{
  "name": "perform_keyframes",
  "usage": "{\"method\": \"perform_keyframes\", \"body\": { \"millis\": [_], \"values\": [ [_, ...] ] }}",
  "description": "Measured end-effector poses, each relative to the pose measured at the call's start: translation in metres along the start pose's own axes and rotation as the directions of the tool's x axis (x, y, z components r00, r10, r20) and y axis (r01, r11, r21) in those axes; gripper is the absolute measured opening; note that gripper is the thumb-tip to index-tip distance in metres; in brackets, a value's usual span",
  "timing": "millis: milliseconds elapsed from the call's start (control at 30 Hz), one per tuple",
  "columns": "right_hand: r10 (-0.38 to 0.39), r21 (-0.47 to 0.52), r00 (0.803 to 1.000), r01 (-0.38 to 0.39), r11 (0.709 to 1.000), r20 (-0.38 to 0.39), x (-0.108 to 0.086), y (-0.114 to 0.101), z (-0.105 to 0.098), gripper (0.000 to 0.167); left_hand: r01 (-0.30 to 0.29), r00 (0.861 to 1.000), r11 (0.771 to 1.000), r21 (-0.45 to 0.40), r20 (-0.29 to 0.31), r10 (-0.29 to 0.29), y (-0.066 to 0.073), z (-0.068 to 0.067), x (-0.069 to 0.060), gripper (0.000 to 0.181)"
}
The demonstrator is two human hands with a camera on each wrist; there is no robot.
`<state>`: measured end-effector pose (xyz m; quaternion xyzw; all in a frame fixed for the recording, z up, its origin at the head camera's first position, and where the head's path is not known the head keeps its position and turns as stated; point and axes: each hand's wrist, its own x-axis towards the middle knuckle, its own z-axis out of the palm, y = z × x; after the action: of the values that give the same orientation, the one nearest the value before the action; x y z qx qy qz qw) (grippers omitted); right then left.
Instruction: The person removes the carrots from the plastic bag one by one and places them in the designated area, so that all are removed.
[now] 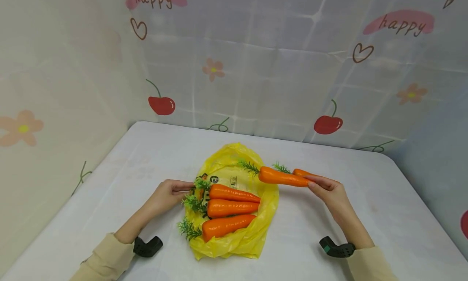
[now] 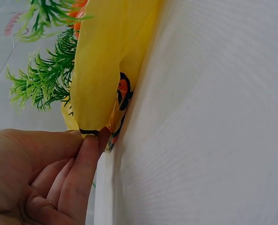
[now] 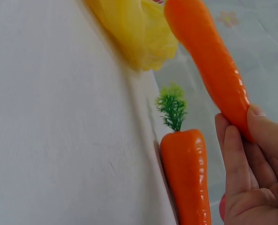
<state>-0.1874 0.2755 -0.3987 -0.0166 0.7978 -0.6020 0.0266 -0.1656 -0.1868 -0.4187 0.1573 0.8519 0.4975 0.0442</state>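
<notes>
My right hand (image 1: 330,193) pinches an orange carrot (image 1: 279,177) by its narrow tip. The carrot's leafy top reaches over the right side of a yellow plastic bag (image 1: 234,159). Three more carrots (image 1: 232,208) lie on the bag, their green tops pointing left. At the bag's left edge, my left hand (image 1: 169,196) pinches the plastic between thumb and fingers, as the left wrist view (image 2: 89,133) shows closely. Another carrot (image 3: 185,173) lies on the table beyond the right hand, partly hidden in the head view.
The white table (image 1: 303,240) stands against a curtain (image 1: 256,70) printed with cherries, hearts and flowers. A black wrist device (image 1: 148,247) is on the left wrist, and a second black device (image 1: 336,247) is on the right.
</notes>
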Motion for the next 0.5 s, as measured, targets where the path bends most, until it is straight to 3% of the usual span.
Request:
{"method": "perform_keyframes", "body": {
  "millis": [167, 367, 500],
  "values": [
    [0.022, 0.059, 1.0, -0.021, 0.998, -0.007, -0.006, 0.005, -0.014, 0.041, 0.002, 1.0, 1.0, 0.007, 0.0, -0.002, 0.0, 0.0, 0.0, 0.032],
    [-0.025, 0.228, 1.0, 0.024, 0.973, 0.003, -0.012, 0.015, -0.033, 0.025, -0.002, 1.0, 1.0, 0.011, 0.001, 0.002, 0.0, 0.0, 0.0, 0.032],
    [-0.045, 0.273, 0.999, 0.044, 0.961, 0.0, -0.015, 0.022, -0.047, 0.023, 0.0, 1.0, 1.0, 0.005, 0.0, 0.0, 0.0, 0.0, 0.0, 0.033]
  ]
}}
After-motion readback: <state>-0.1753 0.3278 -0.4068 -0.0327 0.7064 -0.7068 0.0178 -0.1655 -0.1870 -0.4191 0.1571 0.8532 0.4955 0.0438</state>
